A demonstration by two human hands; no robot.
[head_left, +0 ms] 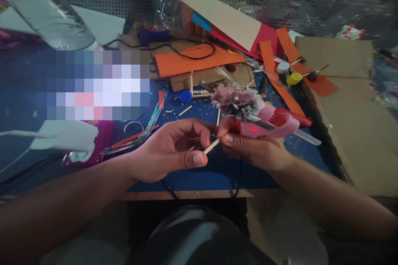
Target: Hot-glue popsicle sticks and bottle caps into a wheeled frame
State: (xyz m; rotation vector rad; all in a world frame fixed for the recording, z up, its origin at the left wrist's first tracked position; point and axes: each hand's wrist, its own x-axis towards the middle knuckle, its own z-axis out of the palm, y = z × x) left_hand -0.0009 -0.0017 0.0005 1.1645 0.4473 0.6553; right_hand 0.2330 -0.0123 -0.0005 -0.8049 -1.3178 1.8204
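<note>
Between my two hands is a short, thin wooden stick (pixel 212 145), slanting down to the left. My right hand (pixel 253 145) pinches its upper end between thumb and finger. Curled round the lower end is my left hand (pixel 178 149), its thumb tip against the wood. Right behind my right hand is a pink glue gun (pixel 264 124) with a red light on and a clear glue stick (pixel 307 137) jutting from the right; whether the hand also grips it, I cannot tell. Grey and pinkish scraps (pixel 238 101) cover its front area. Sticks joined at a corner (pixel 192 87) stand beyond.
A blue cap (pixel 185 97), wood bits and strips litter the blue table (pixel 183 178). Orange paper (pixel 192 60) and cardboard (pixel 345 124) lie behind and right. At left are a water bottle (pixel 62 16) and a white charger (pixel 73 138). Black cords hang over the front edge.
</note>
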